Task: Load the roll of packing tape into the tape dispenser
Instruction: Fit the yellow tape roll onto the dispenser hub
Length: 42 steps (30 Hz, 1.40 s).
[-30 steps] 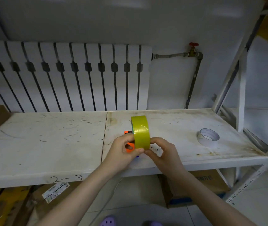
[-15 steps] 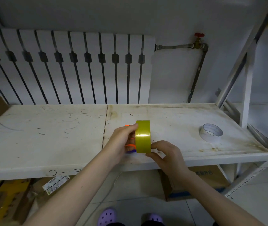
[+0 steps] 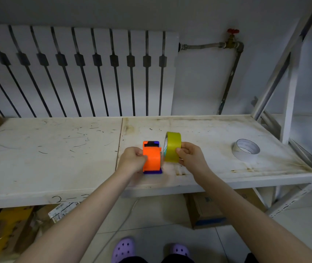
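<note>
An orange tape dispenser (image 3: 152, 157) with a purple base stands on the white shelf (image 3: 56, 158), near its front edge at the middle. My left hand (image 3: 132, 160) grips the dispenser's left side. A yellow-green roll of packing tape (image 3: 172, 146) is held upright on its edge just right of the dispenser, a small gap between them. My right hand (image 3: 190, 155) holds the roll by its right side and lower rim.
A second, white tape roll (image 3: 245, 149) lies flat on the shelf to the right. A radiator and a pipe with a red valve (image 3: 232, 37) stand behind. The rack's metal uprights (image 3: 288, 111) rise at right. Cardboard boxes (image 3: 206, 211) sit under the shelf.
My right hand has carried the yellow roll from in front of the dispenser to its right side. My left hand left the roll and now grips the dispenser, which is fully in view.
</note>
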{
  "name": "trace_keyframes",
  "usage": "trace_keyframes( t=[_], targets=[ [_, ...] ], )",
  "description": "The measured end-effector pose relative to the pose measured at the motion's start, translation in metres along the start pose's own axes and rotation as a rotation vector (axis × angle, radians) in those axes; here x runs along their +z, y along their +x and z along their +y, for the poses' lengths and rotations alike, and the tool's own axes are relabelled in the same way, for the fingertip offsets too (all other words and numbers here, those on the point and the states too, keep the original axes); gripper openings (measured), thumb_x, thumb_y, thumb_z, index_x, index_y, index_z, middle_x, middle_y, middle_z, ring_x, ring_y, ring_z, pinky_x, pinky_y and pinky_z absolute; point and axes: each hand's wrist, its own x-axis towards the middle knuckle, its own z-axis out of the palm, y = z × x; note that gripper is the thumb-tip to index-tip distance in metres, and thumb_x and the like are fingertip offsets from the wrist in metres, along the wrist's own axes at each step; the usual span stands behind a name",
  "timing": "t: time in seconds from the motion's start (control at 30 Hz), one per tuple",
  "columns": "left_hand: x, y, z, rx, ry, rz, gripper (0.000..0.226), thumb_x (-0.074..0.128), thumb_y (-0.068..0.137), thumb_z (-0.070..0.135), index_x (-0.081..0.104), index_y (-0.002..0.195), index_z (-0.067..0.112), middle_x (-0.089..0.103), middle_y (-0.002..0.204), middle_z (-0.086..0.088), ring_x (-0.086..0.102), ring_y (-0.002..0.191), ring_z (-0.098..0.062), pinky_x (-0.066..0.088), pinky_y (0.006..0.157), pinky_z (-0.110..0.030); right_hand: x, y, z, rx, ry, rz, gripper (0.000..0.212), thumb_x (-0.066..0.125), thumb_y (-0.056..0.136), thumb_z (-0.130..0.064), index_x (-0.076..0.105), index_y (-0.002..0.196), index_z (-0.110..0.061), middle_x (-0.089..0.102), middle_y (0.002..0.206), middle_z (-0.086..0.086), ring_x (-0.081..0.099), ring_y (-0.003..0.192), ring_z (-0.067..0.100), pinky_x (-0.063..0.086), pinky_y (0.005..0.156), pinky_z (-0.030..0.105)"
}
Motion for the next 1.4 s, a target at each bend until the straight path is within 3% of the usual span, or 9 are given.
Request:
trace_keyframes(
  t=[0.13, 0.23, 0.37, 0.53, 0.67, 0.8, 1.07, 1.23, 1.4],
  targets=[
    [-0.003, -0.002, 0.001, -0.028, -0.207, -0.040, 0.020, 0.048, 0.093, 0.008, 0.053, 0.075, 0.013, 0.055, 0.083, -0.014, 0.052, 0.073, -0.025, 0.043, 0.073, -0.035, 0.005, 0.000, 0.002, 0.004, 0.028, -0.023, 0.023, 0.046, 0.095, -0.010, 0.061, 0.085, -0.025, 0.066, 0.090, 0.005, 0.063, 0.088, 0.021, 0.052, 0.080, 0.035],
    [-0.008, -0.004, 0.006, -0.100, -0.389, -0.043, 0.013, 0.047, 0.093, 0.004, 0.060, 0.096, 0.006, 0.057, 0.092, -0.017, 0.057, 0.081, -0.029, 0.051, 0.077, -0.040, 0.006, -0.004, 0.001, 0.021, 0.059, -0.072, 0.018, 0.047, 0.095, -0.011, 0.059, 0.093, -0.023, 0.064, 0.101, 0.010, 0.063, 0.101, 0.029, 0.053, 0.090, 0.044],
    [-0.019, -0.007, 0.017, -0.174, -0.570, -0.063, 0.028, 0.049, 0.095, 0.007, 0.052, 0.122, 0.004, 0.058, 0.112, -0.017, 0.059, 0.097, -0.031, 0.050, 0.063, -0.033, 0.006, -0.012, -0.003, 0.028, 0.123, -0.119, 0.018, 0.045, 0.096, -0.012, 0.057, 0.091, -0.025, 0.062, 0.096, 0.001, 0.063, 0.091, 0.015, 0.055, 0.075, 0.025],
    [-0.024, -0.018, 0.019, -0.025, -0.429, -0.034, 0.009, 0.050, 0.095, 0.009, 0.057, 0.100, 0.008, 0.060, 0.102, -0.015, 0.059, 0.091, -0.028, 0.051, 0.068, -0.031, 0.006, -0.019, -0.010, 0.010, 0.116, -0.114, 0.016, 0.045, 0.096, -0.014, 0.055, 0.088, -0.024, 0.058, 0.095, 0.004, 0.059, 0.099, 0.022, 0.053, 0.085, 0.038],
    [-0.019, -0.020, 0.019, 0.078, -0.320, -0.006, 0.022, 0.052, 0.093, 0.010, 0.057, 0.113, 0.000, 0.059, 0.097, -0.014, 0.057, 0.094, -0.028, 0.051, 0.090, -0.047, 0.011, -0.021, -0.009, -0.054, 0.047, -0.072, 0.013, 0.046, 0.096, -0.014, 0.054, 0.089, -0.023, 0.055, 0.087, 0.001, 0.059, 0.095, 0.025, 0.052, 0.088, 0.049],
    [-0.019, -0.026, 0.014, 0.146, -0.252, -0.040, 0.016, 0.052, 0.093, 0.012, 0.060, 0.106, 0.006, 0.066, 0.102, -0.019, 0.062, 0.100, -0.033, 0.050, 0.095, -0.053, 0.013, -0.020, -0.008, -0.109, -0.063, -0.038, 0.012, 0.045, 0.096, -0.015, 0.053, 0.094, -0.024, 0.055, 0.093, -0.002, 0.058, 0.103, 0.026, 0.052, 0.092, 0.047],
    [-0.019, -0.025, 0.003, 0.186, -0.318, -0.054, 0.017, 0.052, 0.093, 0.007, 0.061, 0.086, 0.019, 0.065, 0.091, -0.010, 0.060, 0.090, -0.023, 0.049, 0.075, -0.033, 0.007, -0.025, -0.002, -0.144, -0.167, -0.196, 0.013, 0.045, 0.096, -0.017, 0.050, 0.107, -0.021, 0.052, 0.114, 0.007, 0.053, 0.112, 0.027, 0.050, 0.089, 0.039],
    [-0.017, -0.024, 0.000, 0.083, -0.402, -0.013, 0.019, 0.054, 0.091, 0.005, 0.063, 0.080, 0.018, 0.064, 0.077, -0.004, 0.061, 0.086, -0.026, 0.053, 0.084, -0.046, 0.011, -0.029, -0.007, -0.093, -0.163, -0.231, 0.012, 0.044, 0.097, -0.016, 0.047, 0.108, -0.016, 0.052, 0.112, 0.004, 0.054, 0.110, 0.023, 0.053, 0.089, 0.041],
    [-0.016, -0.027, 0.000, 0.065, -0.430, -0.065, 0.016, 0.053, 0.093, 0.005, 0.062, 0.084, 0.015, 0.066, 0.083, -0.009, 0.062, 0.079, -0.024, 0.054, 0.070, -0.036, 0.013, -0.031, -0.013, -0.160, -0.378, -0.212, 0.026, 0.040, 0.098, -0.022, 0.046, 0.120, -0.009, 0.049, 0.121, 0.011, 0.052, 0.110, 0.021, 0.052, 0.090, 0.039]
  ],
)
